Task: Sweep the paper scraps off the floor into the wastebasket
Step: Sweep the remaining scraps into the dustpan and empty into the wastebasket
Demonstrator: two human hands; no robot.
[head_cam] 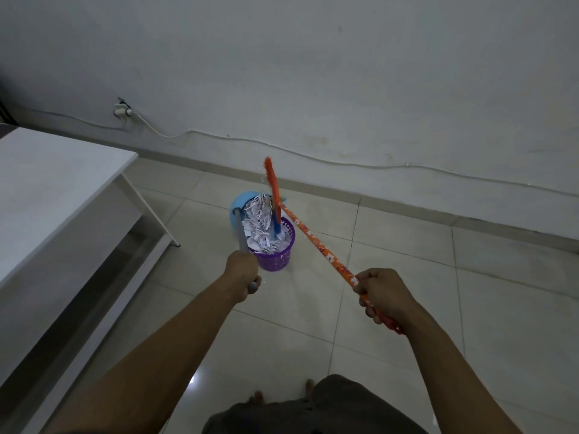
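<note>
Fingers [372, 311] round broom [316, 242], head toward wastebasket [275, 260]

The basket [277, 260] is purple plastic with a slight sheen, its wall an open lattice. The scraps [260, 227] in it are thin white paper, crinkled and matt. The dustpan [242, 202] just behind it is smooth pale-blue plastic. The pan handle [240, 236] at its left rim is dull grey; whether metal or plastic I cannot tell. The broom handle [319, 249] to its right has a glossy orange wrap printed with white flowers. The floor [407, 308] around it is glossy pale tile. The table [47, 183] to its left is smooth matt white. The wall [313, 73] behind it is matt, stained paint.
</note>
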